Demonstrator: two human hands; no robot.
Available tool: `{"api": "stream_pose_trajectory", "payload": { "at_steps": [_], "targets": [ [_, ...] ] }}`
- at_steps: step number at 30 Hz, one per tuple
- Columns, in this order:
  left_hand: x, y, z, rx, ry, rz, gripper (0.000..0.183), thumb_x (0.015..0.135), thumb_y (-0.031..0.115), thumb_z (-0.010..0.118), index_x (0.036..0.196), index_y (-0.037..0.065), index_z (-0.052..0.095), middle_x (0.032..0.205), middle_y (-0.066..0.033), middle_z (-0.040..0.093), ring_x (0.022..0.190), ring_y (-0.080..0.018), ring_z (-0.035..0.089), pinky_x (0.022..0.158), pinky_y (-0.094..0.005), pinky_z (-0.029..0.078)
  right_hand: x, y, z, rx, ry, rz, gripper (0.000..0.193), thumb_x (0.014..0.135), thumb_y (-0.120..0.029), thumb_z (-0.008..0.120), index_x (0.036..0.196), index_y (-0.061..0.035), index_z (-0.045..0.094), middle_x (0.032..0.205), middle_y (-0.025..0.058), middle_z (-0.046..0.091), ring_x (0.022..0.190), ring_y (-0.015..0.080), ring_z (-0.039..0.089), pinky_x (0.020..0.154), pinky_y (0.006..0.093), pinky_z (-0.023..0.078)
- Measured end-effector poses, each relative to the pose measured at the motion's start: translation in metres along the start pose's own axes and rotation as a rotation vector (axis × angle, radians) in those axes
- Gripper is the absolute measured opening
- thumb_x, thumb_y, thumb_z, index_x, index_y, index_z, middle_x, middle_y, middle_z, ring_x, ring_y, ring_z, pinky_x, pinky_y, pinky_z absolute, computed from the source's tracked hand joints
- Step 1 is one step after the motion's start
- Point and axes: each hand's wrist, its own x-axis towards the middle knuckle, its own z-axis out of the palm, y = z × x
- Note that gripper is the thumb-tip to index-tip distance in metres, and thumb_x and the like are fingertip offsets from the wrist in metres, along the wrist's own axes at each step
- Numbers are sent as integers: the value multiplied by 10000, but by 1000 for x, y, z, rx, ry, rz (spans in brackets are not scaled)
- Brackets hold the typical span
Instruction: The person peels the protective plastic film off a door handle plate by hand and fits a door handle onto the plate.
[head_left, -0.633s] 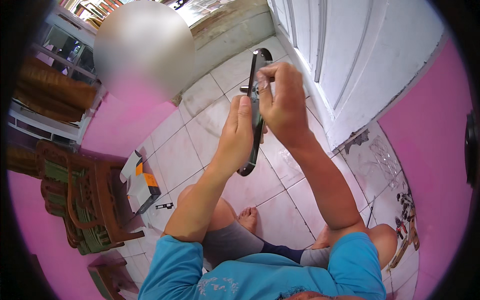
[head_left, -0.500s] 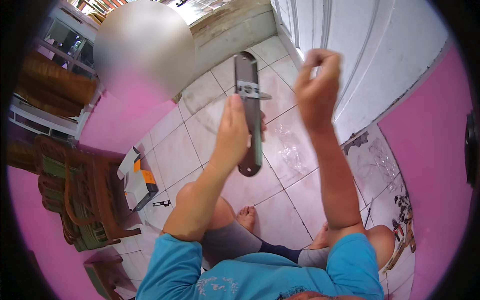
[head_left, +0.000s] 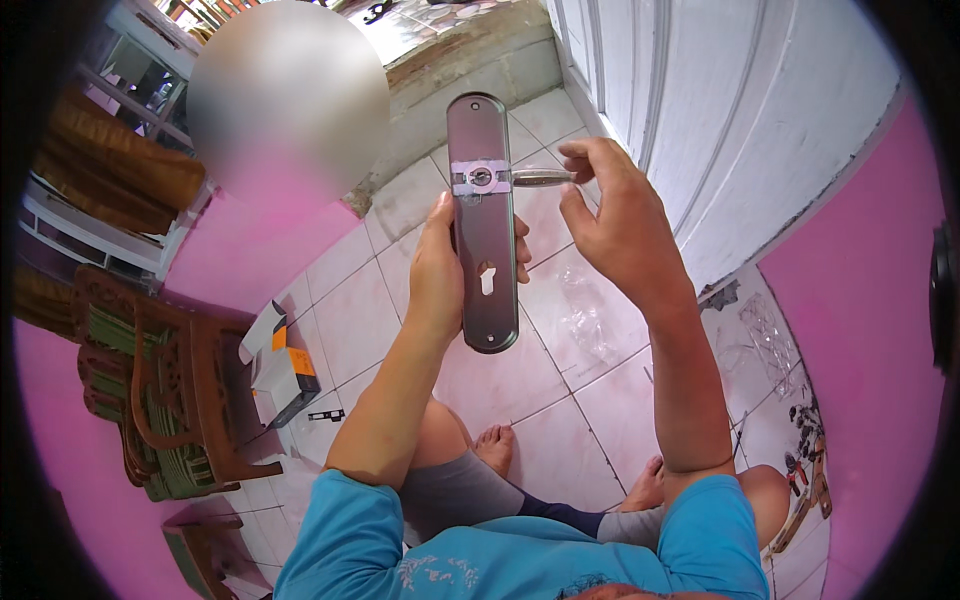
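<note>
- The tiled floor (head_left: 560, 440) is pale pink and white, and it lies below everything that I hold.
- The white door (head_left: 720, 120) stands at my right side, in front of a pink wall (head_left: 875, 270).
- A carved wooden chair (head_left: 215, 400) with green striped cushions is at my left.
- An opened box (head_left: 285, 370), white, orange and dark, lies on the floor just beside this chair.
- The long dark handle plate (head_left: 486, 235) is in the air before me, above the floor, with its flat side toward my eyes. It has rounded ends, and a keyhole opening is in its lower part.
- My left hand (head_left: 437, 270) is closed around this plate: the thumb is along the left edge, and some fingertips show at the right edge.
- My right hand (head_left: 625, 220) is half open, with thumb and fingers apart at the tip of the lever (head_left: 540, 178). I cannot tell if they touch it.
- The lever points to the right from the plate, level with a bright metal fitting (head_left: 481, 177).
- A small black strip (head_left: 326, 415) with holes lies on the floor, near the box.
</note>
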Motion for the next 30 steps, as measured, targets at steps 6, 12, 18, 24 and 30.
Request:
{"api": "stream_pose_trajectory", "payload": {
  "at_steps": [6,12,18,24,30],
  "targets": [
    [-1,-2,2,44,-21,21,502,1091,379,216,1135,-16,522,916,-194,658,723,-268,681,613,-411,602,0,-9,13,233,-32,-97,232,884,-174,701,1046,-9,675,971,137,697,941,306,674,898,403,461],
    [-4,-11,3,146,-10,171,453,1103,382,242,1217,-1,456,977,-173,641,736,-245,692,610,-368,607,-8,-11,34,239,23,-70,164,889,-165,700,975,-25,700,931,113,701,818,274,660,836,388,447],
    [-8,-13,13,285,54,268,431,1115,376,254,1235,16,457,978,-124,636,738,-181,687,621,-330,603,-10,-11,38,149,99,-70,81,889,-121,672,885,-41,659,846,92,653,737,290,606,771,412,424],
    [-9,-20,7,383,4,244,423,1118,382,264,1214,36,488,922,-90,618,707,-130,633,611,-286,564,-5,1,45,-113,99,-257,122,896,-93,622,870,-26,524,833,130,580,783,320,561,753,439,414],
    [-10,-18,14,394,28,220,426,1118,400,269,1175,41,491,864,-85,613,693,-126,624,582,-284,538,-4,13,39,68,-30,-121,152,918,-126,606,907,-9,510,835,162,573,822,359,566,766,485,439]
  ]
}}
